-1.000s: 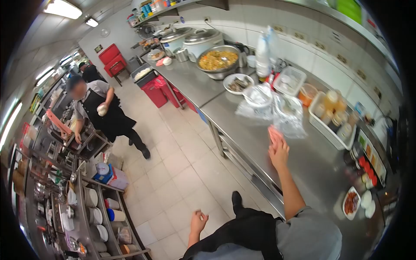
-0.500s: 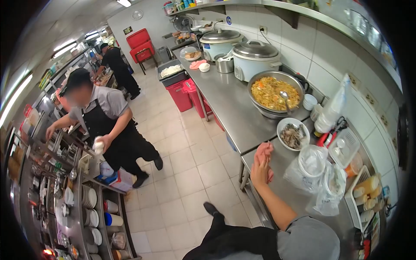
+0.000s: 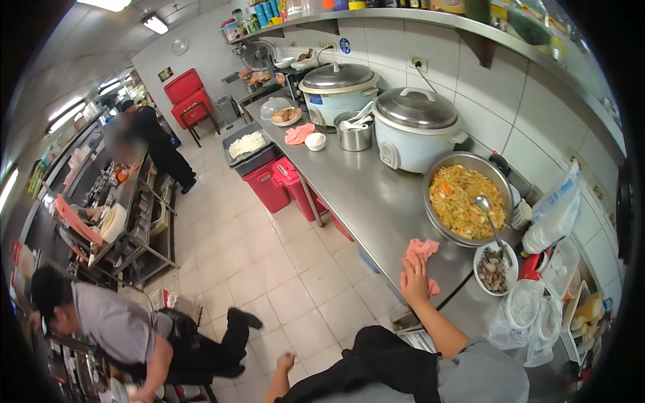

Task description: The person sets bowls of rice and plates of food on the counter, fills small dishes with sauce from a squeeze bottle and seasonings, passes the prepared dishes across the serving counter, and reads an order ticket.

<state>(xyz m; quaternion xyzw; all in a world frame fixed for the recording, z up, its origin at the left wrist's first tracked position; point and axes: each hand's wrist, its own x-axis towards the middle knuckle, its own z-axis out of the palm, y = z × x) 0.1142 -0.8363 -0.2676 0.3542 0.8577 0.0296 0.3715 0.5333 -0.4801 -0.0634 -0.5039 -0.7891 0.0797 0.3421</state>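
Bright ceiling lights glare overhead; steel shines, fisheye edges bend into black

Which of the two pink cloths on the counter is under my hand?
The near cloth, under your right hand and close to the steel noodle bowl. The far cloth lies untouched beside the small white bowl.

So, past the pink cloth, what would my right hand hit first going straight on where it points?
Past the cloth, your right hand would probably meet the nearer rice cooker, though the metal bowl's rim lies close to that line.
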